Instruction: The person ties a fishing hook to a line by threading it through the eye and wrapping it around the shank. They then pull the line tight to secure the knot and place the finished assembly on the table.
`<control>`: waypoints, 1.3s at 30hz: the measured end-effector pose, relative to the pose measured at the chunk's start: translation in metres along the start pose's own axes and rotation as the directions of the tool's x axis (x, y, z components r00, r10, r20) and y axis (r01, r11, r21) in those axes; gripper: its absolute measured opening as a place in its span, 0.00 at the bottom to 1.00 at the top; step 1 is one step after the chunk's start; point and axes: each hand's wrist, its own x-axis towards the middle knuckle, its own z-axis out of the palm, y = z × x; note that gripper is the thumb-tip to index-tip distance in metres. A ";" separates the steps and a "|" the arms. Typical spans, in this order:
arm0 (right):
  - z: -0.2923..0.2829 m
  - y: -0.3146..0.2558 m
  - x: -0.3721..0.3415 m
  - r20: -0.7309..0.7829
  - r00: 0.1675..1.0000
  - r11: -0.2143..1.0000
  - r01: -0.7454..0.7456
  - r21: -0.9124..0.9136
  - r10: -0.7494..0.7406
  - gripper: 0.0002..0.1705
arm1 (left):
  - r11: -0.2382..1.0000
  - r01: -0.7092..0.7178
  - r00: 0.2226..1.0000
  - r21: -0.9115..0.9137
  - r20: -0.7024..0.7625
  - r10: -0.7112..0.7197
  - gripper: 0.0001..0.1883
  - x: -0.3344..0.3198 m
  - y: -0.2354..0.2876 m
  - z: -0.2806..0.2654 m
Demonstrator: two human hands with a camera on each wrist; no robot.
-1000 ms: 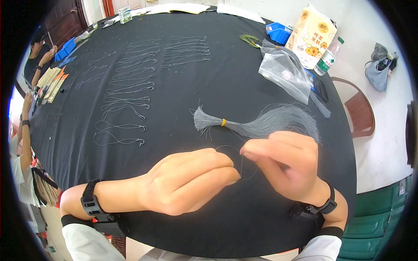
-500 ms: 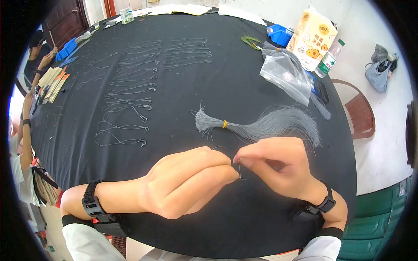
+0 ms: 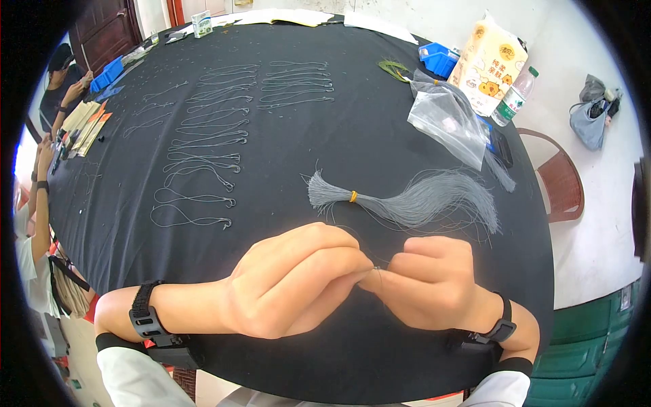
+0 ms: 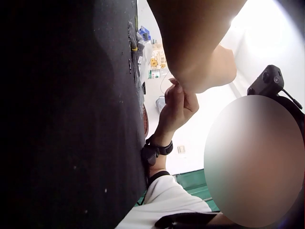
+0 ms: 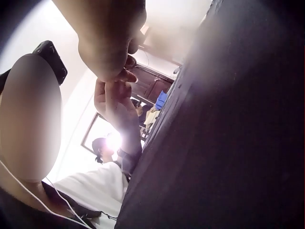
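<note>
Both hands meet over the near part of the black table in the head view. My left hand (image 3: 302, 281) pinches a thin fishing line (image 3: 351, 231) between thumb and fingers, and part of it arcs up behind the knuckles. A tiny dark metallic piece (image 3: 377, 268) shows right at the fingertips. My right hand (image 3: 430, 281) pinches the line close against the left fingertips, its other fingers curled. Just beyond the hands lies a bundle of grey line (image 3: 427, 200) bound with a yellow band (image 3: 354, 197). The left wrist view shows the right hand (image 4: 177, 107) beyond the left.
Looped lines with small hooks at their ends (image 3: 193, 198) lie in columns at left centre. A clear plastic bag (image 3: 447, 125), tissue pack (image 3: 487, 64), water bottle (image 3: 515, 98) and blue bin (image 3: 439, 60) stand at right. Other people sit along the left edge.
The right hand has come down and left to meet the left fingertips, and its fingers have curled more. The loop of line between the hands has closed up. The left hand stays nearly still.
</note>
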 end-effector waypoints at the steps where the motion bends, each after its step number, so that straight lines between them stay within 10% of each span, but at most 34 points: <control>1: 0.001 -0.002 0.001 -0.014 1.000 1.000 0.011 0.001 -0.011 0.14 | 1.000 0.015 1.000 0.000 0.009 -0.015 0.12 0.000 0.001 0.000; 15: -0.024 -0.007 0.007 -0.069 0.996 0.980 0.041 -0.196 -0.056 0.19 | 0.992 -0.123 0.992 0.043 0.027 0.122 0.12 -0.009 -0.007 0.010; 26: -0.009 0.016 0.005 -0.053 0.970 0.945 -0.217 0.244 0.237 0.11 | 0.996 -0.087 0.996 -0.010 0.028 0.087 0.12 -0.007 -0.006 0.009; 39: -0.010 0.015 0.006 -0.046 0.962 0.930 -0.248 0.270 0.270 0.08 | 0.997 0.038 0.998 -0.072 0.048 -0.035 0.12 -0.004 0.001 0.006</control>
